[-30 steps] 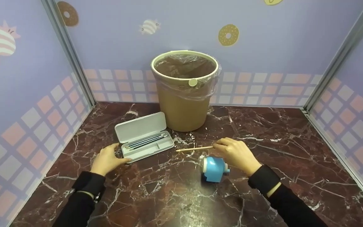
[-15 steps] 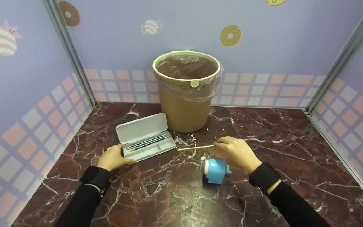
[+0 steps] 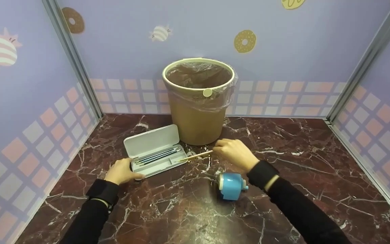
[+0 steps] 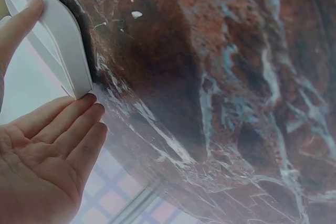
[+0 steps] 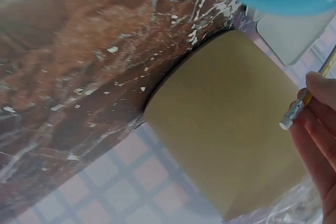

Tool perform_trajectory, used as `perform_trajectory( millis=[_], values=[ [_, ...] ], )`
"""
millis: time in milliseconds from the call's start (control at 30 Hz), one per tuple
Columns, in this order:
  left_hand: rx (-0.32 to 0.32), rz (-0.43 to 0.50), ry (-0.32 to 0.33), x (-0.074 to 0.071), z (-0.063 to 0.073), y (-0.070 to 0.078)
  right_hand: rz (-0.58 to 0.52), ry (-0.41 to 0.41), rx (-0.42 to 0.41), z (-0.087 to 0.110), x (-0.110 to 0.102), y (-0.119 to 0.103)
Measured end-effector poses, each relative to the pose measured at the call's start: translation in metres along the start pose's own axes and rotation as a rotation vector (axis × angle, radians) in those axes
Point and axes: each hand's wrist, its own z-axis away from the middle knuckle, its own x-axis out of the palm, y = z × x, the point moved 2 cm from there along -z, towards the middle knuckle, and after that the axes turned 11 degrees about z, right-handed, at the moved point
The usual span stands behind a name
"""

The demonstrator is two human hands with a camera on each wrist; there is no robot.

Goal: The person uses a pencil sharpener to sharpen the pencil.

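My right hand pinches a yellow pencil near its eraser end; the other end points left over the right compartment of an open pencil case. Up close in the right wrist view, the pencil's white eraser and metal ferrule stick out past the fingertips. Several dark striped pencils lie in the case's rear compartment. My left hand rests at the case's left end, thumb on the front edge. In the left wrist view its fingers are straight, tips touching the case corner.
A blue and cream crank-like device, perhaps a pencil sharpener, lies in front of my right hand. Behind the case stands a tan bin with a clear plastic liner. White crumbs dot the marble tabletop. Patterned walls enclose it.
My right hand has moved left and away from me, bringing the pencil's far end from beside the case to over its right part. My left hand has shifted slightly right, staying on the case.
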Motion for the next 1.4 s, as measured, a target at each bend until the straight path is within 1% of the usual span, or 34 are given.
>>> perform_trajectory(
  millis=[133, 267, 400, 567, 667, 800, 1033, 1200, 1400],
  values=[
    [-0.001, -0.01, 0.002, -0.001, -0.002, 0.0, 0.019, -0.047, -0.014, -0.026, 0.009, -0.003],
    [-0.011, -0.017, 0.002, -0.003, -0.002, 0.0, 0.047, -0.128, -0.036, -0.052, 0.019, -0.009],
    [-0.014, -0.024, 0.001, -0.003, -0.002, 0.001, 0.033, -0.207, -0.036, -0.074, 0.026, -0.014],
    [-0.007, -0.024, 0.0, -0.002, -0.003, 0.004, 0.021, -0.227, -0.007, -0.096, 0.033, -0.019],
    [-0.01, -0.027, -0.002, -0.001, -0.004, 0.004, 0.027, -0.243, -0.015, -0.106, 0.041, -0.026],
    [-0.018, -0.034, -0.007, 0.0, -0.004, 0.004, 0.03, -0.266, -0.027, -0.117, 0.055, -0.038],
    [-0.022, -0.035, -0.003, -0.001, -0.003, 0.003, 0.01, -0.294, -0.007, -0.132, 0.076, -0.058],
    [-0.016, -0.032, -0.003, -0.002, -0.003, 0.001, 0.004, -0.304, 0.0, -0.135, 0.089, -0.067],
    [-0.023, -0.038, -0.005, -0.002, -0.003, 0.001, 0.055, -0.323, -0.007, -0.135, 0.103, -0.071]
  ],
)
